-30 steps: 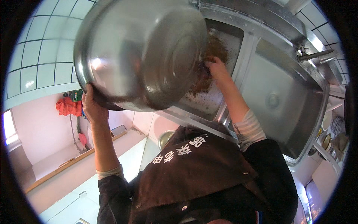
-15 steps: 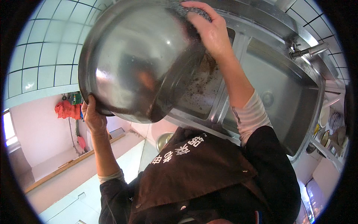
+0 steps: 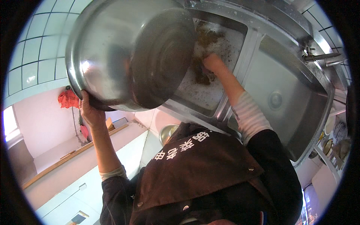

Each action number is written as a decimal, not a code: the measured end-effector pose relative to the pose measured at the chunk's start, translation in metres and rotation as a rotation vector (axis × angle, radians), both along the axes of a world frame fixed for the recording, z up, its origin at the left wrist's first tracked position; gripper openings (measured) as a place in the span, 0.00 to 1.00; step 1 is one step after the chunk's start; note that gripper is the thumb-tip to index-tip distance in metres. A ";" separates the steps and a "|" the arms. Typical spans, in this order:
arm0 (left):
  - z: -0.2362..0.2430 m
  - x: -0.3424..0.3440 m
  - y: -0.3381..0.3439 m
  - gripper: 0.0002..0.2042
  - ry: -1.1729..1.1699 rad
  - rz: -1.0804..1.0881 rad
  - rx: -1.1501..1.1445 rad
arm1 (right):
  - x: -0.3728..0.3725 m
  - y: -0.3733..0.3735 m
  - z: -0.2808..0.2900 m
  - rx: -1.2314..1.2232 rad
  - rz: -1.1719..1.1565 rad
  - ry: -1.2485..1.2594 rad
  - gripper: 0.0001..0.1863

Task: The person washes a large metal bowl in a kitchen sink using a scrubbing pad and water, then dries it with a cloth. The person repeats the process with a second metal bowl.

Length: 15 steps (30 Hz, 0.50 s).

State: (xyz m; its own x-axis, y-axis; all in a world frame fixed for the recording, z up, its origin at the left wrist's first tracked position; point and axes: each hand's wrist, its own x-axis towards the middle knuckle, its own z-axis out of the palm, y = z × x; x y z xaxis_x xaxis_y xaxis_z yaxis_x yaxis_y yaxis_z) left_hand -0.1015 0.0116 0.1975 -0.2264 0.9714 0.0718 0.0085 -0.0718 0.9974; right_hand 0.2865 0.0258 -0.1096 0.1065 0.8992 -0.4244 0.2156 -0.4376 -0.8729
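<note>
A large round metal basin [image 3: 112, 56] is tilted up on its side, its shiny outer wall and base turned toward me. It leans over the left part of the sink. My left hand [image 3: 91, 112] is closed on its lower left rim, thumb on the outside. My right hand [image 3: 213, 63] is down in the left sink bowl [image 3: 206, 105], just right of the basin's base. It looks curled, with the fingers hidden in foamy, brown-stained water [image 3: 225, 48]; what they hold does not show.
The right sink bowl [image 3: 281, 120] has a round drain [image 3: 275, 99]. A metal tap [image 3: 322, 58] stands at its back right. Below the sink's front edge sits a metal bowl [image 3: 167, 133]. Dishes [image 3: 328, 146] are at the far right. A tiled wall [image 3: 41, 45] rises at left.
My right hand has left the basin's top rim, where it held a steel wool scrubber, and dropped into the left sink bowl. The basin has rolled slightly, turning its base more into view.
</note>
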 end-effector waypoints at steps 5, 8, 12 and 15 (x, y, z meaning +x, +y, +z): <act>-0.007 0.002 -0.003 0.20 0.111 -0.003 0.023 | 0.004 -0.016 0.144 0.161 -0.504 0.441 0.19; -0.007 0.018 -0.002 0.19 -0.026 -0.009 -0.023 | -0.034 -0.033 0.177 0.315 -0.544 0.253 0.15; -0.008 0.025 -0.001 0.18 0.086 -0.003 -0.021 | -0.060 -0.035 0.097 -0.050 -0.493 0.478 0.12; -0.003 0.034 -0.003 0.18 -0.006 -0.055 -0.036 | -0.053 -0.042 0.064 -0.263 -0.422 0.589 0.12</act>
State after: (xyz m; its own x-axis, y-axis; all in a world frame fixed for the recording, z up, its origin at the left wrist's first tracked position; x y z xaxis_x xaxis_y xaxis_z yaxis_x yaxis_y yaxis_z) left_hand -0.0676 0.0086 0.1948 -0.1733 0.9842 0.0351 -0.0002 -0.0357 0.9994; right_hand 0.2338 -0.0160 -0.0459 0.1079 0.6941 -0.7117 -0.4833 -0.5890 -0.6477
